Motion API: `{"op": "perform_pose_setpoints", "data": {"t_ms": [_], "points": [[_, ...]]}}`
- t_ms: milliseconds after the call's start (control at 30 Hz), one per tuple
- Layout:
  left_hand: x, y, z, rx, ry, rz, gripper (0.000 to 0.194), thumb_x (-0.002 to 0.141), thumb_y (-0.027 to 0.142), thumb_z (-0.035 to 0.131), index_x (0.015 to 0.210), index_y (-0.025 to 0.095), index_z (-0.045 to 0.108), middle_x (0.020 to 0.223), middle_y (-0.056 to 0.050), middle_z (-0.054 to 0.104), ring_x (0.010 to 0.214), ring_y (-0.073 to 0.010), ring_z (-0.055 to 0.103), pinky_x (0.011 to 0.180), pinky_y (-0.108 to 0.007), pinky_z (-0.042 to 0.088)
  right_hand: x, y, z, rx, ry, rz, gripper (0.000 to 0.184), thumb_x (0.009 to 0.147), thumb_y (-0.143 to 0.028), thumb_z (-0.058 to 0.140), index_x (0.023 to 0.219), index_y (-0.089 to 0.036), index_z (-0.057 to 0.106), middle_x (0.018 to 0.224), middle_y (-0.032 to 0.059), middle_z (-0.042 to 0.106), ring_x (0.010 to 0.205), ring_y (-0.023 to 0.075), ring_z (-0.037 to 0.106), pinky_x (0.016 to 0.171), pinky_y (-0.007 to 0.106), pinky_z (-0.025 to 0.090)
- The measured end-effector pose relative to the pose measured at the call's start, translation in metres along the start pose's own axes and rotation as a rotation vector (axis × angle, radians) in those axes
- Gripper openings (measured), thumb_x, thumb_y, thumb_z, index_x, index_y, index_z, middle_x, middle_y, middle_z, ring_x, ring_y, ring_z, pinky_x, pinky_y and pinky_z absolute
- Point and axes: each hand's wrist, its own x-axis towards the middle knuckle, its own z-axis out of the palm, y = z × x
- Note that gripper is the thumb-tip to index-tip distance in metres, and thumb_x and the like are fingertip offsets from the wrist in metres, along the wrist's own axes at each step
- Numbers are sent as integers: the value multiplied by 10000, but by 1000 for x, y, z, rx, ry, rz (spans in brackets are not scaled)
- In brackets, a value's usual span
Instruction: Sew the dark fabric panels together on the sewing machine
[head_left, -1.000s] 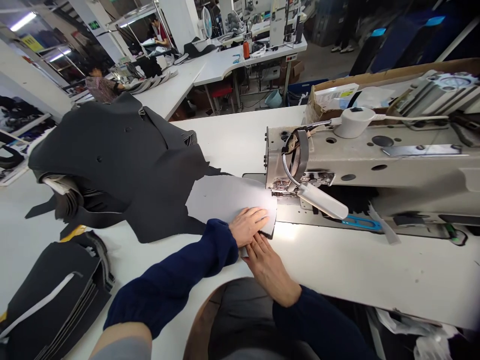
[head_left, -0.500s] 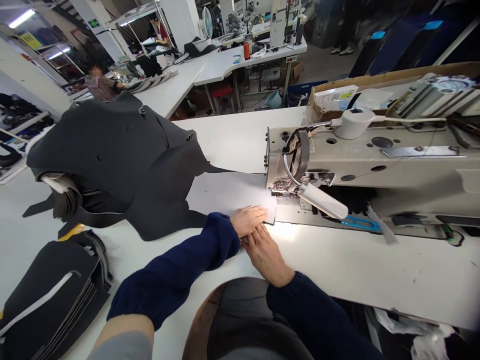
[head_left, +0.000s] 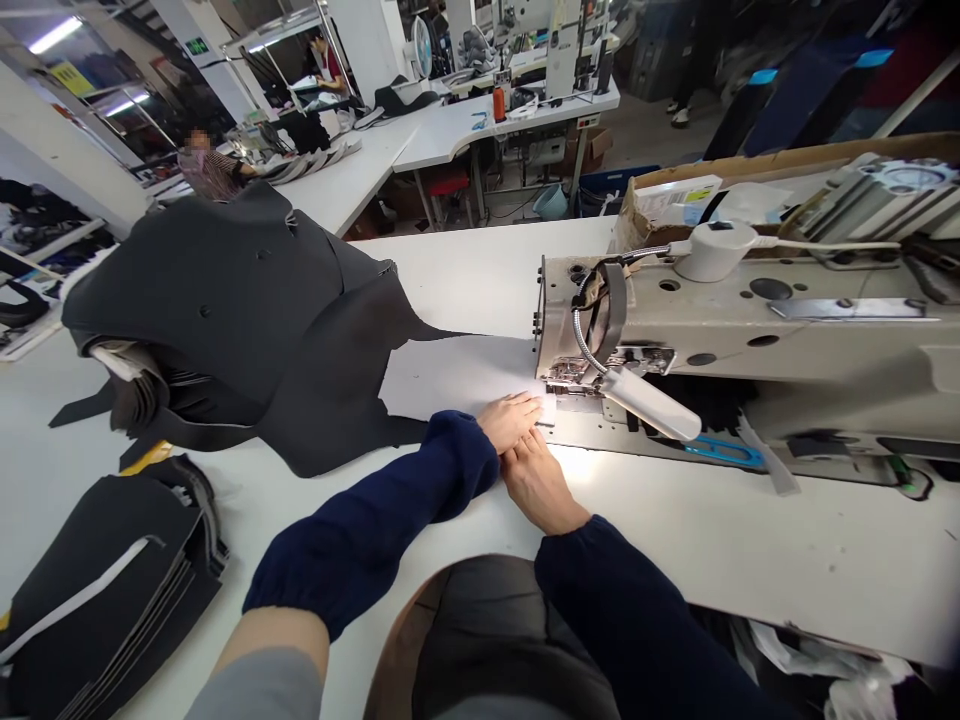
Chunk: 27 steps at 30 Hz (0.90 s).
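Observation:
A light grey fabric panel (head_left: 450,378) lies on the white tabletop, its right end at the needle area of a sewing machine (head_left: 577,372). My left hand (head_left: 511,420) rests flat on that end, fingers together and pointing at the machine. Against it, my right hand (head_left: 544,485) has its fingertips closed at the panel's near edge; the thumb is partly hidden. To the left, dark grey fabric (head_left: 322,370) adjoins the panel and drapes from a large heap. The panel's tip under my fingers is covered.
A stack of dark cut pieces (head_left: 105,580) lies at the lower left. The machine's lamp (head_left: 651,402) hangs beside the needle area. A blue tool (head_left: 724,450) lies under the machine arm. Behind stands a cardboard box (head_left: 795,150). Another person (head_left: 210,165) sits at the far left.
Both hands have moved slightly up and right, toward the needle area. The near edge of the panel has shifted away from me, and less of its right end shows.

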Motion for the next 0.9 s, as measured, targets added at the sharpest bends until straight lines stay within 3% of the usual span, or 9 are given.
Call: {"op": "perform_pose_setpoints", "data": {"t_ms": [300, 500, 733, 900], "points": [[20, -13, -8, 41, 6, 14, 365, 899, 112, 409, 1257, 99, 484, 1382, -92, 449, 1312, -162, 357, 1103, -249, 284, 17, 19, 0, 9, -12, 29, 275, 843, -106, 443, 1022, -49, 643, 1059, 185, 626, 1122, 304, 516, 1051, 472, 342], [33, -16, -15, 7, -13, -111, 286, 939, 166, 357, 1174, 116, 512, 1281, -100, 517, 1250, -204, 425, 988, -282, 420, 24, 28, 1, 21, -16, 55, 302, 834, -106, 447, 1071, -51, 626, 1086, 182, 619, 1144, 308, 500, 1069, 492, 306], [33, -16, -6, -39, 36, -172, 349, 892, 129, 434, 1239, 99, 462, 1327, -158, 461, 1303, -251, 350, 1011, -372, 414, -15, 13, -23, 85, 8, 65, 329, 939, -192, 366, 1193, -86, 546, 1283, 158, 524, 1235, 295, 433, 1038, 512, 321], [33, -19, 1, -29, 43, -169, 422, 835, 91, 504, 1251, 131, 450, 1342, -134, 447, 1319, -257, 320, 994, -382, 434, -35, 9, -26, 102, 56, 82, 314, 952, -208, 362, 1156, -91, 569, 1298, 152, 518, 1266, 289, 408, 1045, 502, 327]]}}
